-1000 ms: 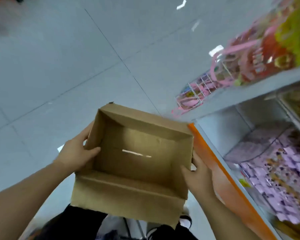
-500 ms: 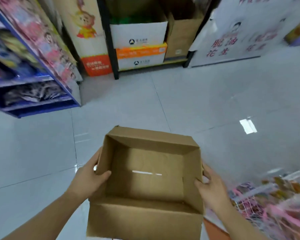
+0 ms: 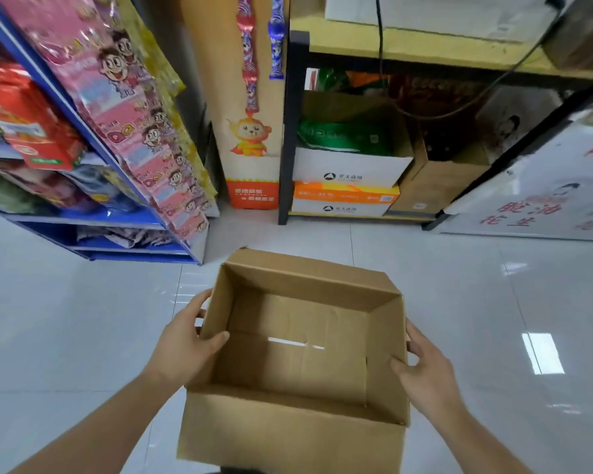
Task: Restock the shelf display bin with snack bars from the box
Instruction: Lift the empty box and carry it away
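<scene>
Both hands clamp the box (image 3: 298, 350) from opposite sides. Left hand (image 3: 182, 347): thumb hooked over the left wall, fingers on the outside. Right hand (image 3: 425, 367): thumb over the right wall's rim, fingers spread behind it. Firm two-handed carry, box held clear of the floor (image 3: 65, 336), mouth up.

Box interior: bare cardboard, flaps folded, a bright slit along the bottom seam. No snack bars visible inside.

Judgement: the box looks emptied, so the filling step is likely done. What seems left is disposing of or stowing the carton. The display bin is not in view, so its fill level cannot be confirmed.

Beyond the box, glossy pale tile with light reflections.

Farther, left: blue rack (image 3: 117, 234) with pink cartoon packets (image 3: 144, 131) hanging along its end and red packs on the shelves.

Far centre: tall carton with a monkey figure (image 3: 250, 135). Beside it a dark-framed shelf (image 3: 288, 131) holding white and orange cartons (image 3: 343, 189). Far right: white sign (image 3: 541, 200) with red characters.
</scene>
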Available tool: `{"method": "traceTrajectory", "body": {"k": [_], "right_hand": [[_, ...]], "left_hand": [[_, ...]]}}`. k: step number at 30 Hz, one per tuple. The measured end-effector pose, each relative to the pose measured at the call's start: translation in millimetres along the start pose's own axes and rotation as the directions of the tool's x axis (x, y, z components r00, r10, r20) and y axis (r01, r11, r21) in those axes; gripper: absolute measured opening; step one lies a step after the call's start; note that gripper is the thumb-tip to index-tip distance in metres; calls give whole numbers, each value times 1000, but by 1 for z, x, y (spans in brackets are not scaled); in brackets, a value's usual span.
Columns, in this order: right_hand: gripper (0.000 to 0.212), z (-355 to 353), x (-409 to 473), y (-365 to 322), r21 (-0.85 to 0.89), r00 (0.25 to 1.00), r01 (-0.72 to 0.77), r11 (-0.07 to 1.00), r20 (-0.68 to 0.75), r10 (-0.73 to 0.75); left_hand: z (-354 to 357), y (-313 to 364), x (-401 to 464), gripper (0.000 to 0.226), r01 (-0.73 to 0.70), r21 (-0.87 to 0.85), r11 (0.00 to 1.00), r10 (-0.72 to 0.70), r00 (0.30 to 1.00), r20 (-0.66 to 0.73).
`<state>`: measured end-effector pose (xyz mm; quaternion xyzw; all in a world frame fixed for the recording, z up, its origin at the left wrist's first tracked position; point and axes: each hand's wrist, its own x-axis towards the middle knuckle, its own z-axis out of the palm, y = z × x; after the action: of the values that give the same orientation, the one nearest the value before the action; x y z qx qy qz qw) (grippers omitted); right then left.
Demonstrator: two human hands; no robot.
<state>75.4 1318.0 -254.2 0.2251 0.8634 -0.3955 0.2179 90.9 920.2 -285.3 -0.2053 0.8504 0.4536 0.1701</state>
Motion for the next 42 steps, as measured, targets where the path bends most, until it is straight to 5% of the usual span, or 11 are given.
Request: {"method": "traceTrajectory", "body": {"k": [10,26,34,42], "right_hand": [[72,76,222,-93,-101,1000,-8,995,16,10],[75,298,550,-39,-161,982,153,975,135,-131],[70,349,613,-23,-146,963,269,952,47,-264],[87,319,588,-36,-260,978,180,949,152,-144]], "left_hand": [[-2,-11,229,71,73,-24,997,-73,997,-25],[119,-196,517,72,98,71,993,-88,986,-139],[128,-218,573,71,85,-1,996,-83,972,-221],[111,-197,548,99,83,150,985,-51,976,-210]]}}
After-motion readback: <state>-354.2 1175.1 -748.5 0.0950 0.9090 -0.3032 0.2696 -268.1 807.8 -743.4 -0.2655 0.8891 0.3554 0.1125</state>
